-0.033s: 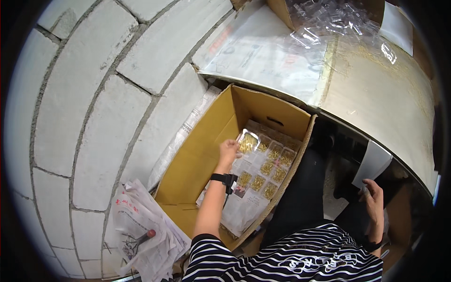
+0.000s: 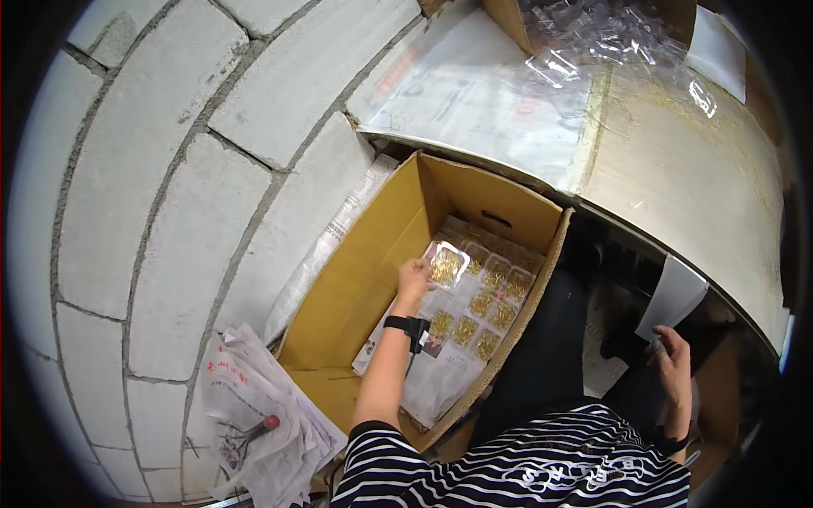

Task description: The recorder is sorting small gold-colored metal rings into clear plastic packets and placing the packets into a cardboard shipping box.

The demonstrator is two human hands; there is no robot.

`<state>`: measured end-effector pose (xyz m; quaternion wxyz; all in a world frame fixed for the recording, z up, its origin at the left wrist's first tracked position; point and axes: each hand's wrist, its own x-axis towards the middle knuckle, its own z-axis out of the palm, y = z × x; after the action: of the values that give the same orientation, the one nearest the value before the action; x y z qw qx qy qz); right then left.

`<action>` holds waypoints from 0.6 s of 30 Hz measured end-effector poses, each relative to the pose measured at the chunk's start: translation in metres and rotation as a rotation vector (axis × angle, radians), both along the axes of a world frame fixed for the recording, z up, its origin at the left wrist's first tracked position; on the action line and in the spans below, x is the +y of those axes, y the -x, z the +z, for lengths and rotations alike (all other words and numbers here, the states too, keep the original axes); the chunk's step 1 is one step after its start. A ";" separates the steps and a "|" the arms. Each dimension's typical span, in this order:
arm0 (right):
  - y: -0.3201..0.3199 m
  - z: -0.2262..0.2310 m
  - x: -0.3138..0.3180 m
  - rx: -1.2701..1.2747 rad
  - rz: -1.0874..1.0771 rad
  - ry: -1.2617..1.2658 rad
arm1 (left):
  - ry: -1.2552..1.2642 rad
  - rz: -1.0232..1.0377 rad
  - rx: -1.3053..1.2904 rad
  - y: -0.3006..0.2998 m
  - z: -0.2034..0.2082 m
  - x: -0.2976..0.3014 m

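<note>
My left hand (image 2: pixel 413 279) reaches into a deep cardboard box (image 2: pixel 347 275), its fingers closed on the near edge of a clear plastic case (image 2: pixel 447 265) filled with small gold-coloured pieces. Several similar cases (image 2: pixel 465 330) lie in rows over printed paper (image 2: pixel 436 385) on the box's right side. At the far right my right hand (image 2: pixel 673 360) rests low by my leg, fingers loosely bent and apart. Just beyond its fingertips is a white sheet (image 2: pixel 676 292); whether they touch it, I cannot tell.
A worktop (image 2: pixel 686 203) runs beyond the box, with a heap of empty clear plastic cases (image 2: pixel 605 42) at its back. A white block wall (image 2: pixel 199 254) rises on the left. Crumpled printed paper (image 2: pixel 262 406) with a red-knobbed tool (image 2: pixel 271 421) lies by the box's near-left corner.
My left hand and the clear case have shifted slightly toward me, and the case's top faces up more fully. The right hand stays where it was.
</note>
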<state>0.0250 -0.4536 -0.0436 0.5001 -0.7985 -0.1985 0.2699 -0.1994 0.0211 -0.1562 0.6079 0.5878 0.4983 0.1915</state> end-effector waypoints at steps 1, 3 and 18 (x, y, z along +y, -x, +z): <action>0.001 0.002 0.001 -0.008 -0.004 0.051 | 0.030 0.011 0.030 0.001 -0.029 -0.001; 0.003 0.000 0.010 -0.059 0.073 0.109 | 0.064 0.029 0.064 0.006 -0.074 -0.004; 0.018 0.001 0.055 -0.374 0.480 0.476 | -0.492 0.074 0.297 0.072 -0.125 0.002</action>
<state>0.0067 -0.3984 -0.0421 0.1783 -0.8586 -0.3994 0.2675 -0.2719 0.0235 -0.2809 0.3600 0.7206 0.5415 0.2407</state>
